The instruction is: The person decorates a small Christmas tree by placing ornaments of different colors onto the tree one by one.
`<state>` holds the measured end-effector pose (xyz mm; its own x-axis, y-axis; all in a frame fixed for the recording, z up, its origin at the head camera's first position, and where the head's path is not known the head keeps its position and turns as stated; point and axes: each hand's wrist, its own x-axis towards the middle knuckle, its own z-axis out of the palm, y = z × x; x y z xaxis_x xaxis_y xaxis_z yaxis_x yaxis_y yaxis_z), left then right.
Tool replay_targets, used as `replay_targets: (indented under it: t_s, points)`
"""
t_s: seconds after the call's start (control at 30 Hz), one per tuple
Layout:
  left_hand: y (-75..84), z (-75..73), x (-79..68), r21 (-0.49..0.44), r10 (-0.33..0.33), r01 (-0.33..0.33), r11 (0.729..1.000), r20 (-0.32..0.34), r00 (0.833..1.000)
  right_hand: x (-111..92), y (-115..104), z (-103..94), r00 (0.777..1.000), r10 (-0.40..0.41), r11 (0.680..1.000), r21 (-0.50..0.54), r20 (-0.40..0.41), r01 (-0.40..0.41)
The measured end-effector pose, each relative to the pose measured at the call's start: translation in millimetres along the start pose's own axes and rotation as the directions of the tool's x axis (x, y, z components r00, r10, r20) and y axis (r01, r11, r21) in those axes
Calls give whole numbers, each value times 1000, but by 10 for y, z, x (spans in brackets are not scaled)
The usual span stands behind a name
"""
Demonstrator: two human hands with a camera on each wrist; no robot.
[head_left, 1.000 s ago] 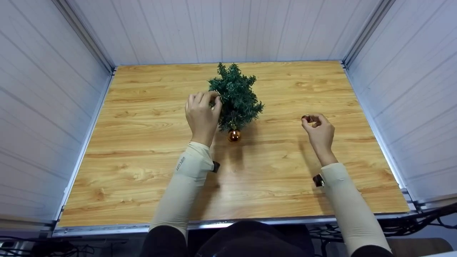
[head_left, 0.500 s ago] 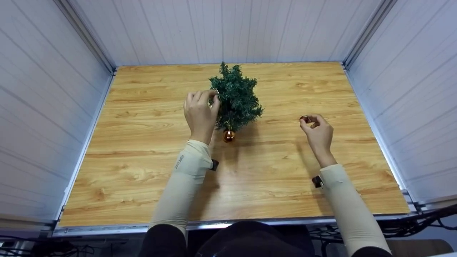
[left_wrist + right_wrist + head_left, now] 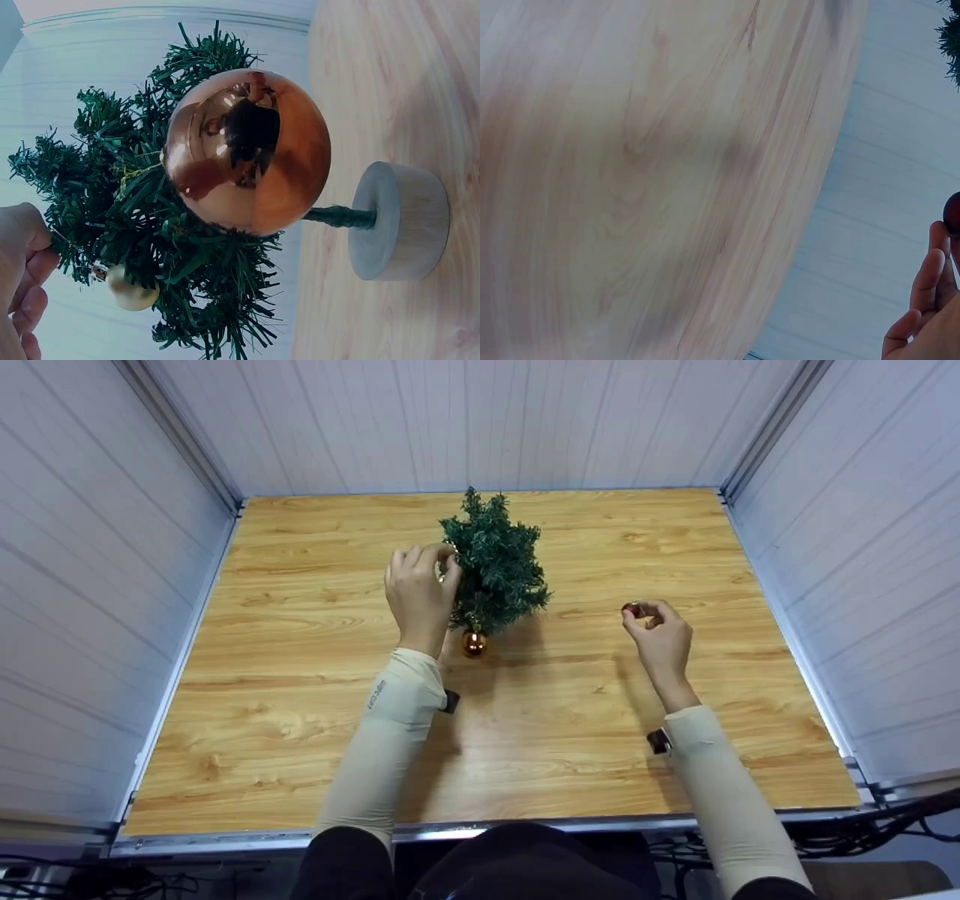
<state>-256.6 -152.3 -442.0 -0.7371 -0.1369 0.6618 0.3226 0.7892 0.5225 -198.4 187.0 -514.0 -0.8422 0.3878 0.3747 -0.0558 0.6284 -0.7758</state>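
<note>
A small artificial Christmas tree (image 3: 495,559) stands at the middle of the table, on a round pale base (image 3: 397,221). From its front hangs a shiny copper Christmas ball (image 3: 474,643). My left hand (image 3: 420,592) is at the tree's left side, thumb and forefinger pinching what looks like the thin gold thread of a gold Christmas ball (image 3: 133,288). That ball lies against the green branches in the left wrist view. Off to the right, my right hand (image 3: 664,645) pinches a small dark red Christmas ball (image 3: 631,608) above the table, apart from the tree.
The wood-grain table (image 3: 300,720) has white panel walls (image 3: 360,427) at the back and both sides. Black cables (image 3: 847,829) run below its front right edge. A small dark wrist camera (image 3: 450,702) sits on the left sleeve.
The copper ball has shifted a little to the left as the tree turned slightly. The right hand has moved slightly left with the red ball; the left hand has edged up and left.
</note>
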Motion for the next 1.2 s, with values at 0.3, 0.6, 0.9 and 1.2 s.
replay_targets:
  t_s: [0.3, 0.6, 0.9, 1.2]
  points:
    - [-7, -1, 50, -16, -9, 10, 1000, 17, 1000, -4, -50, 46, 1000, 0, 1000, 21, -13, 0]
    - [-19, 8, 93, -1, -7, 7, 1000, 25, 1000, -27, -59, 74, 1000, -13, 1000, 4, -25, 13]
    - [-49, 21, 124, 7, -3, 3, 1000, 12, 1000, -47, -92, 89, 999, -35, 999, 12, -15, 35]
    - [-65, 11, 131, 4, -3, 3, 1000, 11, 1000, -78, -180, 135, 999, -50, 998, 50, -4, 50]
